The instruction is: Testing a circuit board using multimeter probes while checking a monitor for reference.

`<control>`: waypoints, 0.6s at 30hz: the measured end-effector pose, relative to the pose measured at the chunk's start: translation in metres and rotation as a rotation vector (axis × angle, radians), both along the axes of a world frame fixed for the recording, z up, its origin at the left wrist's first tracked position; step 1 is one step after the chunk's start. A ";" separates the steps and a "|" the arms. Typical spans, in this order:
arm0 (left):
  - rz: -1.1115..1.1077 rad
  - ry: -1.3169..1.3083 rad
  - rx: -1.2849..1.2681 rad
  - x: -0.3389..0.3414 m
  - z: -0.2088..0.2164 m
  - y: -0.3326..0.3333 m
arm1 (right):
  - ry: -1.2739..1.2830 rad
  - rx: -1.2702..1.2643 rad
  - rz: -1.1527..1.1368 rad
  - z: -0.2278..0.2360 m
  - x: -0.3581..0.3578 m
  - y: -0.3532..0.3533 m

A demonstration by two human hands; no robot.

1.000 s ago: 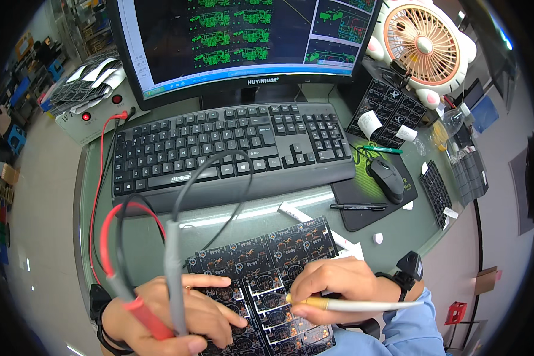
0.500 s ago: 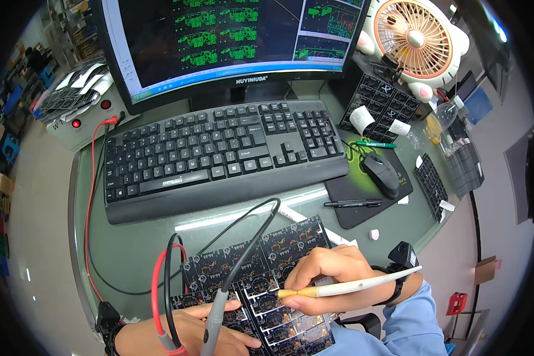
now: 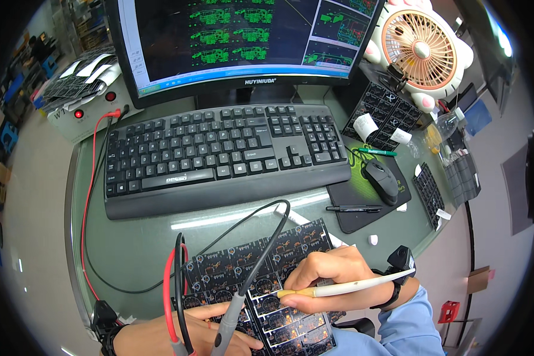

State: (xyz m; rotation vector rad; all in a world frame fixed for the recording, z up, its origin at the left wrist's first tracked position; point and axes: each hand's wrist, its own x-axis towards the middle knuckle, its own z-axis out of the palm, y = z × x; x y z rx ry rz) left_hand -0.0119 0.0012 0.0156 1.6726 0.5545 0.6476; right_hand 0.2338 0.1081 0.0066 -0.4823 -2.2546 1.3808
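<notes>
A black panel of printed circuit boards (image 3: 231,256) lies at the front of the desk, tilted a little. My left hand (image 3: 204,333) rests on its lower left part, fingers spread. A grey test probe (image 3: 228,323) on a black cable and a second probe with a red cable (image 3: 171,285) cross in front of that hand; whether the hand grips them I cannot tell. My right hand (image 3: 329,279) pinches a white tapered stick with a yellowish end (image 3: 350,287), its yellow end close over the middle of the panel.
Behind the panel lies a black keyboard (image 3: 219,202), with a monitor (image 3: 243,88) beyond. To the right are a mouse (image 3: 381,181), a black pen (image 3: 355,209), a small white cap (image 3: 372,240) and a fan (image 3: 421,50). A metal box (image 3: 71,127) with red lights stands left.
The two probes and their cables have swung slightly right. The view has shifted a little. My right hand keeps its pinch on the stick over the panel.
</notes>
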 end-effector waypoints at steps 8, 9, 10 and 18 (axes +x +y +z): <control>0.008 0.020 -0.029 0.000 0.001 -0.003 | 0.013 0.010 0.012 0.001 -0.002 -0.001; 0.009 0.020 -0.029 0.001 0.001 -0.004 | 0.018 0.004 0.014 0.001 -0.002 -0.001; 0.009 0.018 -0.030 0.001 0.001 -0.004 | 0.018 0.004 0.014 0.001 -0.001 -0.001; 0.005 0.018 -0.011 -0.002 -0.007 -0.003 | 0.002 0.005 0.015 -0.002 -0.001 -0.001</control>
